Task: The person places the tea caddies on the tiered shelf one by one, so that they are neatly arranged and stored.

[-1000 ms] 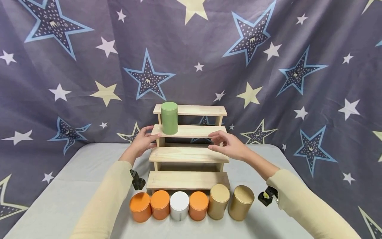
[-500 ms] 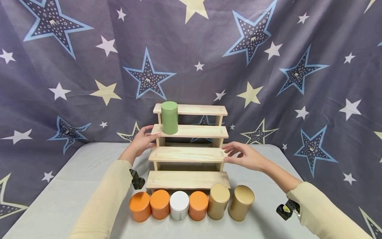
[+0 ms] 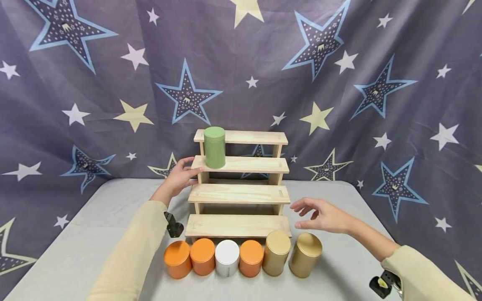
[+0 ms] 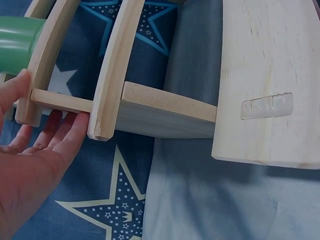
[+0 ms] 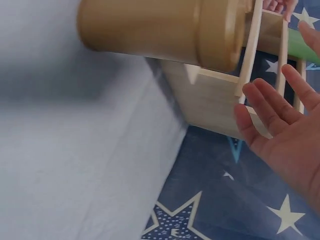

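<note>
A wooden tiered shelf point(image 3: 241, 194) stands on the table. My left hand point(image 3: 180, 177) grips its left end at the second step from the top, thumb point(image 4: 14, 92) on the board and fingers point(image 4: 70, 137) against the side support. Close to that thumb, a green lidded tin point(image 3: 215, 148) stands upright on the same step. To the right of the shelf, my right hand point(image 3: 321, 215) hovers with relaxed, slightly bent fingers and nothing in it. The nearest tin below it is a gold one point(image 3: 305, 256), which fills the top of the right wrist view.
In front of the shelf runs a row: two orange tins point(image 3: 178, 260), a white tin point(image 3: 227, 258), a third orange tin point(image 3: 251, 258) and another gold tin point(image 3: 276, 253). A star-patterned cloth point(image 3: 241, 62) hangs behind the grey-covered table point(image 3: 113, 221).
My right hand has moved from the shelf's right side outward to the right and down toward the gold tins. The left hand and the green tin have stayed in place.
</note>
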